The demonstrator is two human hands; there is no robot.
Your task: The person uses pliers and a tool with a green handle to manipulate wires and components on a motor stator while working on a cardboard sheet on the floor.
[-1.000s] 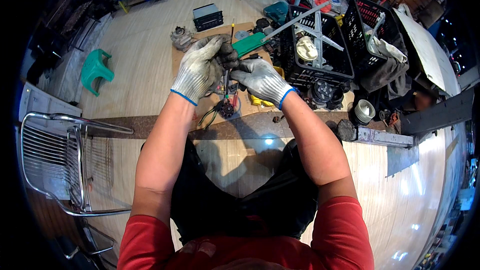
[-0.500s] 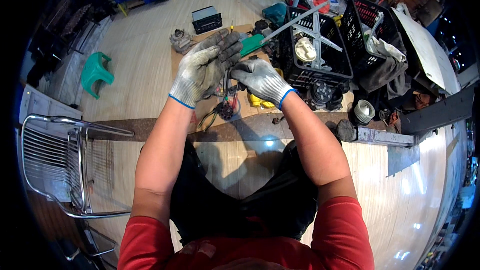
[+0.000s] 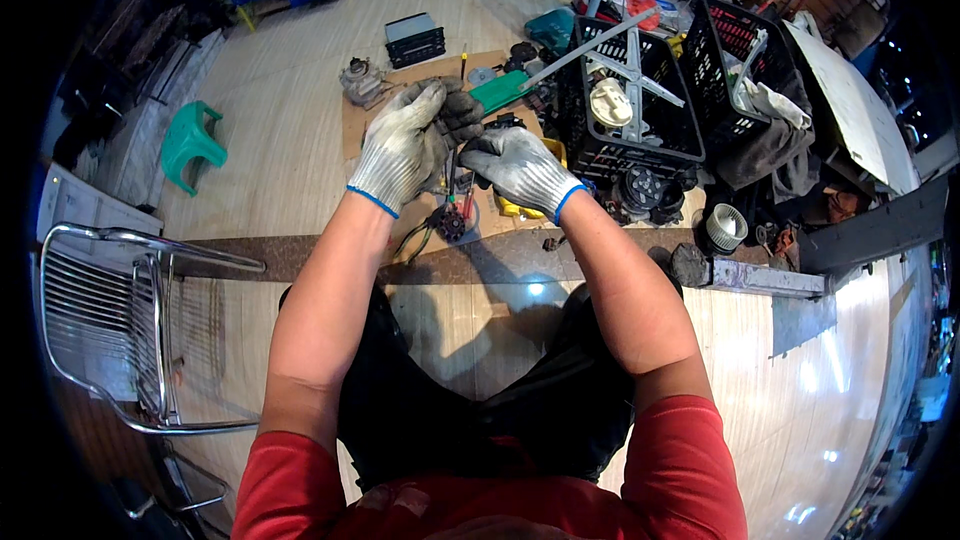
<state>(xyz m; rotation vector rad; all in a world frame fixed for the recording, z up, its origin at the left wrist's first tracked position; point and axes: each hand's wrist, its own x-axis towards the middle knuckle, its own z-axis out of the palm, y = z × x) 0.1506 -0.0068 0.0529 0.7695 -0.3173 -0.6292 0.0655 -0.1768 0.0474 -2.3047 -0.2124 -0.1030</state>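
Note:
Both my hands wear grey-white work gloves with blue cuffs and soiled fingers. My left hand (image 3: 412,142) is held palm inward, cupped, its fingers bent loosely, and no object shows in it. Close beside it on the right, my right hand (image 3: 520,168) has its thumb and fingers pressed together; whatever they pinch is too small or hidden. Below the hands, on a cardboard sheet (image 3: 428,262), lie pliers (image 3: 413,240) with dark green handles, a round black part (image 3: 450,224) and a red-handled tool (image 3: 468,204). A yellow object (image 3: 515,210) is partly covered by my right hand.
Beyond the hands are a green tray-like piece (image 3: 498,93), a metal part (image 3: 362,83) and a small black crate (image 3: 414,43). Larger black crates (image 3: 640,154) of parts stand right, near a white fan wheel (image 3: 726,227). Left are a green stool (image 3: 190,147) and a metal chair (image 3: 95,315).
My left hand's fingers have gone from stretched out to bent, and its thumb has lifted toward the fingertips. My right hand stays pinched in nearly the same place.

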